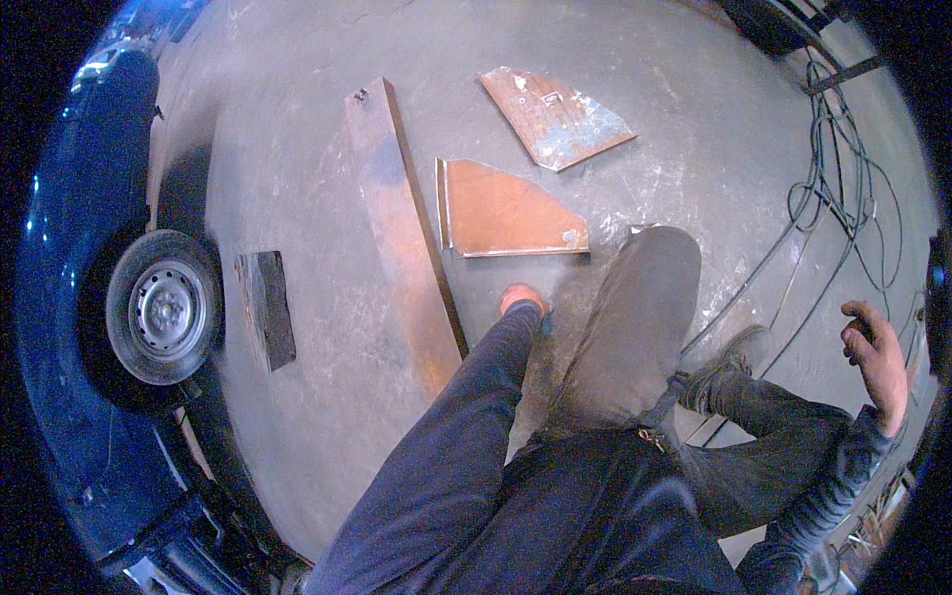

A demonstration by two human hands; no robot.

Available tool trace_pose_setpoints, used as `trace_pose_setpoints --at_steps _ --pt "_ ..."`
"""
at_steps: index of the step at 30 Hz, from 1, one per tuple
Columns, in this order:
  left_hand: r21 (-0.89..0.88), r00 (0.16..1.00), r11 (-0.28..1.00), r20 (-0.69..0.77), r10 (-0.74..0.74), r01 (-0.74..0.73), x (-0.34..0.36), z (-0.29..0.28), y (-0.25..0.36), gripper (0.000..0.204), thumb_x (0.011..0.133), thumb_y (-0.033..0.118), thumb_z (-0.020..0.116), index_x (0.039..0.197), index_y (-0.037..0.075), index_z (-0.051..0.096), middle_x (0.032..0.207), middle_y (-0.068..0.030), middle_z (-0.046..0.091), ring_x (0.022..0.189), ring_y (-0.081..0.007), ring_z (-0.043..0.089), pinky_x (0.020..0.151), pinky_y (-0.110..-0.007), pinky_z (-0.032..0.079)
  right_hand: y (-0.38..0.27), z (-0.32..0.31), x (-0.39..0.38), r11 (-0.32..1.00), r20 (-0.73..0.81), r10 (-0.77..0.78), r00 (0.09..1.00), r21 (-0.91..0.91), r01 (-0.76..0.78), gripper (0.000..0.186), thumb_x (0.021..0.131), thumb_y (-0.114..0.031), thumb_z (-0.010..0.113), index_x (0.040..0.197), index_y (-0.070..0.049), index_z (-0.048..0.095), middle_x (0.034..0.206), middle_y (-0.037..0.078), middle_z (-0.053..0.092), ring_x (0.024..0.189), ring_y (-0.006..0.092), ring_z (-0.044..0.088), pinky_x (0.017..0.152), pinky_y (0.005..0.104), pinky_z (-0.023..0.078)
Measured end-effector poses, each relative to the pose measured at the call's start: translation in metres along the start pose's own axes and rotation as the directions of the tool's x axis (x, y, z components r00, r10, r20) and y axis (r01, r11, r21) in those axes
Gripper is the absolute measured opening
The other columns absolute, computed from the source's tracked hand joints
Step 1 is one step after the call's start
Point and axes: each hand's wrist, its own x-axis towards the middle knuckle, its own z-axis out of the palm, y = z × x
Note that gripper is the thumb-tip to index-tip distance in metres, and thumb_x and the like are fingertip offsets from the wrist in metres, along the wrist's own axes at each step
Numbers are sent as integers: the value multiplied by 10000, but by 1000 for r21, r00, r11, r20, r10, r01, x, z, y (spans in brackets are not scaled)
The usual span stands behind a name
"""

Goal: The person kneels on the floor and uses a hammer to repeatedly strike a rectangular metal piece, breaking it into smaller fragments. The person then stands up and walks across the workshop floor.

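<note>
Grey concrete floor [307, 198], scuffed and stained, fills most of the view. Along the left side stands a dark blue vehicle [69, 268]; its wheel [164, 307] has a black tyre and a silver-coloured rim. A dark, flat block [268, 307] lies on the floor just beside the wheel.

Metal parts, centre: a long rust-brown beam [392, 198] lies aslant, a small dark fitting at its far end. To its right, near but apart, lies an orange-rust plate [511, 208], with a raised strip along its left edge and a slanted upper right side. Beyond this plate, apart from it, lies a patchy plate [555, 114], rust-brown with pale and bluish areas.

The person is low over the floor, one grey trouser knee [645, 297] raised to the right of the orange-rust plate. Left hand [521, 296] is just below the orange-rust plate, between the beam and the knee. Its fingers are mostly hidden; whether they are spread, pressed together or pinching anything cannot be told.

Right hand [878, 362] is raised at the right side, fingers loosely bent and slightly parted, free in the air. Looped dark cables [833, 188] lie beyond it.
</note>
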Motion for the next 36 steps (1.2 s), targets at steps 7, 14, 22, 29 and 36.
trace_pose_setpoints --at_steps 7,14,22,29,36 --pt "4 1000 1000 12 -11 11 -22 -19 4 735 715 492 840 1250 19 664 1344 -166 632 1243 -277 621 1044 -362 503 -3 -1 0 999 35 -22 999 -29 23 335 898 -116 581 1223 -34 590 847 8 559 730 104 501 645 262 427" --pt "-5 1000 1000 28 -12 12 -25 -21 5 726 721 474 834 1266 28 656 1373 -156 614 1247 -277 617 1033 -369 512 -4 1 1 999 44 -15 999 -49 17 336 899 -104 576 1227 -32 592 845 10 563 727 107 511 647 268 435" --pt "-16 1000 1000 -11 6 -6 -16 -17 5 718 702 448 859 1206 -22 658 1304 -182 652 1212 -274 640 1021 -368 520 -7 -2 4 999 47 -39 998 -24 40 333 902 -111 574 1223 -26 597 838 17 576 724 117 528 645 275 445" --pt "-40 995 998 -87 -54 51 -10 -4 -7 706 702 484 860 1210 27 685 1318 -157 652 1207 -269 645 1012 -366 524 -14 4 8 999 39 -41 998 -24 42 318 901 -123 578 1201 -22 604 798 24 565 690 113 524 614 273 438" --pt "-19 1000 1000 0 -8 8 -27 -23 5 666 723 488 839 1194 37 706 1312 -163 657 1220 -261 637 1030 -363 511 -16 1 6 998 36 -54 998 -15 55 318 893 -100 580 1201 -24 606 790 22 563 687 109 524 606 271 438"
